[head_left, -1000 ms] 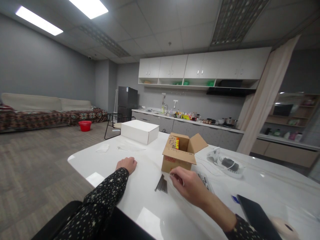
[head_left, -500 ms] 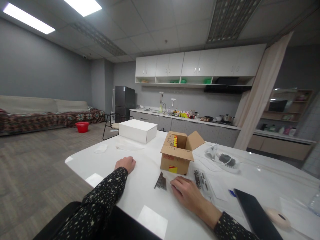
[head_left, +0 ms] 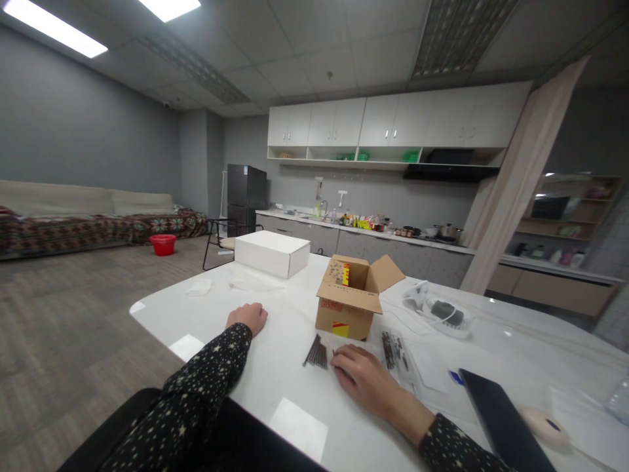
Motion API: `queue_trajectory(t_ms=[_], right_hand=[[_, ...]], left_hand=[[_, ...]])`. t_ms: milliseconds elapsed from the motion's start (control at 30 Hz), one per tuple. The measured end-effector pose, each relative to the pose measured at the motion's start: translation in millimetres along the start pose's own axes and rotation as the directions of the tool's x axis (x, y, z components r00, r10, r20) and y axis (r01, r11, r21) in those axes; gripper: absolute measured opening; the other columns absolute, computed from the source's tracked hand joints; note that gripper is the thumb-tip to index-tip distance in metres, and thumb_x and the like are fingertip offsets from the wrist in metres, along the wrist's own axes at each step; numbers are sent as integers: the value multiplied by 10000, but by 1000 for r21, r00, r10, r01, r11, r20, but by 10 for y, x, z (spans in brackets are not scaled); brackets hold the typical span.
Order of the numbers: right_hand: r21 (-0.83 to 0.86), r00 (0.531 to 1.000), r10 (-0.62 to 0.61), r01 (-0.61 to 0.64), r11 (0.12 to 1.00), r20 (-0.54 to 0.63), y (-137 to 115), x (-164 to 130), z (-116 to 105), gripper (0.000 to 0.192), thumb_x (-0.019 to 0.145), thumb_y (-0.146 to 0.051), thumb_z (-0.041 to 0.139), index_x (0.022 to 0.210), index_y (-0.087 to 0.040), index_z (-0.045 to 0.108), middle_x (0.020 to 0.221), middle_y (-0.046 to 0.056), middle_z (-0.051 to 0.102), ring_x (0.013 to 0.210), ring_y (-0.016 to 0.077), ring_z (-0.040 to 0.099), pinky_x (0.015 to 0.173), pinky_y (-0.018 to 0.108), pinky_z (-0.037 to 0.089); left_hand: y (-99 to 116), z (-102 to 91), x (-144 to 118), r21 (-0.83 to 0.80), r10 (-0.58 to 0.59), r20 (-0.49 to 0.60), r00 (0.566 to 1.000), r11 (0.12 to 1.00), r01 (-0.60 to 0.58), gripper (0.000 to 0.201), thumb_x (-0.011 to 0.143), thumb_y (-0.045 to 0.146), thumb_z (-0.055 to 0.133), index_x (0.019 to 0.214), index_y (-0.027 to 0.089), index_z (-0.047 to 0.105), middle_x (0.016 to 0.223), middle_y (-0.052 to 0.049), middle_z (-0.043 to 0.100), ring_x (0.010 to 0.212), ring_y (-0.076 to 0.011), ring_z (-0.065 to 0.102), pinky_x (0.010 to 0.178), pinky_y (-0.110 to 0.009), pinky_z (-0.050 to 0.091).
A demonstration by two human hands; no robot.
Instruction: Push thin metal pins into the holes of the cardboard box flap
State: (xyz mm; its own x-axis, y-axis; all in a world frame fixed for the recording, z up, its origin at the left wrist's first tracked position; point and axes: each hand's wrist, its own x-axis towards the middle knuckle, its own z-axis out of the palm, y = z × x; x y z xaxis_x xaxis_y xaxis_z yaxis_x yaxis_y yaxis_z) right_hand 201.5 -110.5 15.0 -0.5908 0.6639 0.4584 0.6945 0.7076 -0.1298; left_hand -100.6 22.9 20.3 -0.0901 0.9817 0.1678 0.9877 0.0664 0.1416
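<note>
My left hand [head_left: 249, 318] rests on the white table [head_left: 275, 360], its fingers curled under in a loose fist; nothing shows in it. My right hand [head_left: 364, 378] lies low on the tabletop with its fingers bent and pressed together. A thin dark bit shows by its fingertips, too small to make out. Just left of those fingertips lies a row of long dark metal nails or screws [head_left: 317, 353], side by side. Behind them stands an open cardboard box [head_left: 344, 320] with its flaps folded out. A clear plastic case of dark small parts [head_left: 394, 354] sits beyond my right hand.
A closed white box [head_left: 268, 255] stands at the table's far left edge. On the right are a coiled white cable with a dark block [head_left: 446, 313], a black flat slab [head_left: 501, 416] and a beige rounded device [head_left: 545, 427]. A clear bottle [head_left: 618, 400] is cut off at the right edge.
My right hand has shifted slightly left, closer to the row of nails or screws. My left hand stays in place, and the view tilts down a little.
</note>
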Motion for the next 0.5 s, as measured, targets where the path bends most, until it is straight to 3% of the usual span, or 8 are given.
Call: queue_trajectory(t_ms=[500], right_hand=[[10, 998, -62, 62, 998, 20, -16, 27, -20, 193, 898, -126, 475, 932, -192, 653, 942, 61, 649, 890, 174, 587, 796, 326, 490]], left_hand=[[-12, -11, -11, -6, 0, 3, 1000, 1000, 0, 429, 861, 379, 320, 1002, 190, 678, 1022, -168, 695, 961, -311, 647, 792, -409, 467]])
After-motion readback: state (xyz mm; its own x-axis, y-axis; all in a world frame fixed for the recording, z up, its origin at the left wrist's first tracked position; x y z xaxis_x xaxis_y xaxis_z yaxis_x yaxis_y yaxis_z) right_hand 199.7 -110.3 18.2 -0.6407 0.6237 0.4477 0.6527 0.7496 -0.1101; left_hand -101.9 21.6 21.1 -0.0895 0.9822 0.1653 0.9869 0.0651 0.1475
